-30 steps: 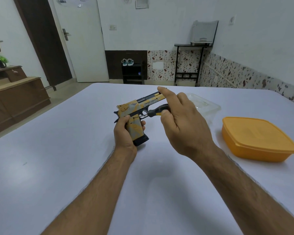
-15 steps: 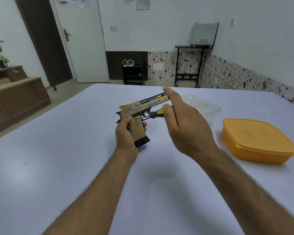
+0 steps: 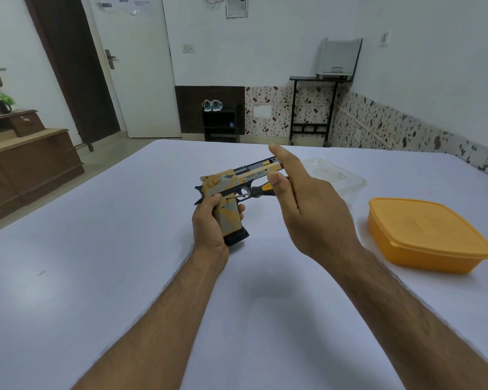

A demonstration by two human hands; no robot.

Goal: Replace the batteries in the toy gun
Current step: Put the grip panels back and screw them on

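- Two hands are working at once: my left hand (image 3: 209,229) is wrapping its fingers (image 3: 241,211) round the grip of the toy gun (image 3: 231,190), holding it upright just above the desk (image 3: 96,249), barrel pointing away from me and to the right.
- My right hand (image 3: 310,209) is pinching the black-and-yellow handle of a small screwdriver (image 3: 258,190) between thumb and curled fingers, while the forefinger is sticking out straight past the barrel.
- The screwdriver's thin shaft is reaching leftward from my right fingers to the side of the gun, just above the grip and beside my left thumb; whether the tip is seated in a screw is too small to tell.
- I judge I am on the opening step, undoing the screw of the battery cover; no batteries are showing.
- Next I am needing a steady left grip, the tip kept square in the screw, and small turns from my right fingertips.
- An orange container (image 3: 426,235) and a clear lid (image 3: 335,175) are lying right of my right hand, handy for a loose screw.
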